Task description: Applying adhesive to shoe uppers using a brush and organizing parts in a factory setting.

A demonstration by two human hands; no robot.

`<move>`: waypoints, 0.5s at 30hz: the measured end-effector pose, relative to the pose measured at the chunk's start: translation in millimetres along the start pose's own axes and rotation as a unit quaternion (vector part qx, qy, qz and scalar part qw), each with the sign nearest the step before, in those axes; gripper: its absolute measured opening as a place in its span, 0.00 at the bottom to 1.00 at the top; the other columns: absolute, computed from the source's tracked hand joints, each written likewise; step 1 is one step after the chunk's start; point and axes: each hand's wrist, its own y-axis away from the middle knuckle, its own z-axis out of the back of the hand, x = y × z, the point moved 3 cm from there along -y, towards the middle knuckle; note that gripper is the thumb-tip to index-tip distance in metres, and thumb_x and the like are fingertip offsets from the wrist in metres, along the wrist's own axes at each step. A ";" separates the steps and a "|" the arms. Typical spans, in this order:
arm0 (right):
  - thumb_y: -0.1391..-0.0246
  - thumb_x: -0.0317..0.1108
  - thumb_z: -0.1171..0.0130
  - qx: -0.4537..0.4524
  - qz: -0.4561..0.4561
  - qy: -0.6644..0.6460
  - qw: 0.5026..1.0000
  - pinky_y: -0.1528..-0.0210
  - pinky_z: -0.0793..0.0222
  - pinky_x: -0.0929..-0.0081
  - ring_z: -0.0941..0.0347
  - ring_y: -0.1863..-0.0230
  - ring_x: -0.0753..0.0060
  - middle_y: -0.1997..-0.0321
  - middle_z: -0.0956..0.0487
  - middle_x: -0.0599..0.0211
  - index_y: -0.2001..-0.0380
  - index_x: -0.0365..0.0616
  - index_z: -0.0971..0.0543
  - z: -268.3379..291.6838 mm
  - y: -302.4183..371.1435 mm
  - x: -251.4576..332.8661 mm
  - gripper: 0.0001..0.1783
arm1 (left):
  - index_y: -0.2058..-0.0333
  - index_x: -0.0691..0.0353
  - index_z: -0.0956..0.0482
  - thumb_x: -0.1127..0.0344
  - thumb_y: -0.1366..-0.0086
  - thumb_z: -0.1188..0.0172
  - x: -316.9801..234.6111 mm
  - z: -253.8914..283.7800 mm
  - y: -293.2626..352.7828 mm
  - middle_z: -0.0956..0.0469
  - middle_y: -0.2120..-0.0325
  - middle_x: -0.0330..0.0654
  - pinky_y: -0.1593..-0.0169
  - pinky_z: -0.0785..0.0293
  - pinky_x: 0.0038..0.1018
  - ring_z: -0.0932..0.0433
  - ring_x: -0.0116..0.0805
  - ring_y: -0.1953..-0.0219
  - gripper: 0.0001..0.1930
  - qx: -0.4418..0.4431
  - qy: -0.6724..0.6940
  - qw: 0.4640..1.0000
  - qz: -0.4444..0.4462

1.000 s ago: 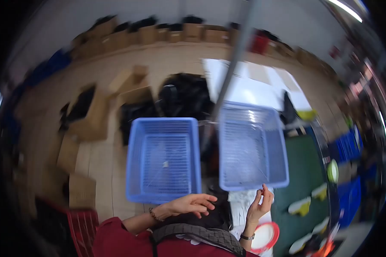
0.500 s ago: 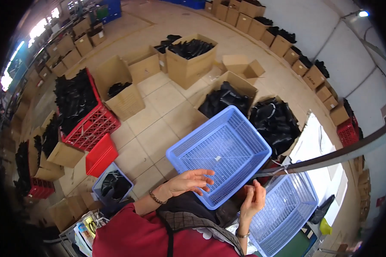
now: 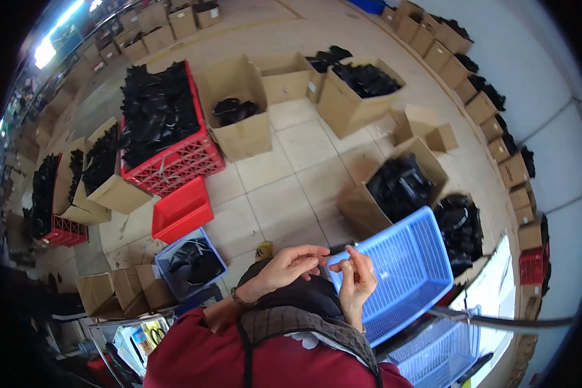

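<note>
My left hand (image 3: 292,266) is in front of my body, its fingers loosely stretched toward the right and apart, with nothing visible in it. Facing it, my right hand (image 3: 357,282) is raised with half-bent fingers and thumb apart; no held thing shows. A gap separates the two hands. Right behind my right hand stands an empty blue plastic basket (image 3: 407,265), tilted, its near left corner partly hidden by the fingers. Whether the hand touches it I cannot tell. A second blue basket (image 3: 441,349) lies lower at the right, beyond the first one.
Cartons of black pieces (image 3: 404,187) stand ahead. Farther left are a red crate (image 3: 174,169) heaped with black pieces, a red tray (image 3: 182,210) and a small blue bin (image 3: 216,244). A metal bar (image 3: 524,321) crosses at the right.
My view has turned left, so the floor things sit farther right. My hands have come closer together, and the blue basket now lies farther right of my left hand.
</note>
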 end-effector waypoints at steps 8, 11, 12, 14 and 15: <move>0.29 0.29 0.49 0.263 -0.068 -0.080 0.959 0.61 0.23 0.77 0.19 0.67 0.73 0.63 0.15 0.58 0.49 0.31 0.19 -194.7 -91.3 27.6 0.14 | 0.49 0.71 0.19 0.71 0.27 0.43 -103.6 156.6 17.0 0.15 0.63 0.42 0.58 0.22 0.20 0.19 0.24 0.62 0.13 -0.173 -0.146 0.971 -0.083; 0.30 0.30 0.48 0.296 -0.065 -0.086 0.949 0.61 0.23 0.78 0.20 0.67 0.74 0.64 0.15 0.61 0.52 0.31 0.18 -246.1 -131.9 17.4 0.14 | 0.53 0.68 0.16 0.67 0.28 0.41 -115.9 204.4 6.4 0.15 0.71 0.43 0.62 0.21 0.21 0.18 0.24 0.69 0.11 -0.271 -0.140 0.945 -0.117; 0.30 0.30 0.46 0.310 -0.075 -0.079 0.944 0.62 0.24 0.78 0.20 0.68 0.75 0.65 0.15 0.62 0.52 0.31 0.18 -260.0 -146.2 11.9 0.14 | 0.53 0.68 0.16 0.67 0.28 0.41 -115.5 218.9 -1.5 0.15 0.71 0.43 0.62 0.21 0.21 0.18 0.24 0.69 0.11 -0.277 -0.138 0.944 -0.112; 0.31 0.31 0.45 0.328 -0.090 -0.071 0.938 0.62 0.24 0.79 0.20 0.68 0.77 0.66 0.15 0.62 0.53 0.31 0.17 -286.7 -176.6 -5.9 0.13 | 0.55 0.66 0.16 0.68 0.31 0.38 -110.5 252.9 -22.0 0.14 0.70 0.46 0.63 0.20 0.24 0.15 0.28 0.69 0.10 -0.302 -0.085 0.948 -0.050; 0.31 0.31 0.44 0.350 -0.128 -0.060 0.926 0.63 0.24 0.80 0.20 0.68 0.78 0.67 0.15 0.63 0.55 0.32 0.17 -299.4 -191.7 -20.8 0.13 | 0.55 0.66 0.16 0.68 0.31 0.38 -113.4 269.3 -33.7 0.14 0.70 0.46 0.63 0.20 0.24 0.15 0.28 0.69 0.10 -0.306 -0.081 0.948 -0.044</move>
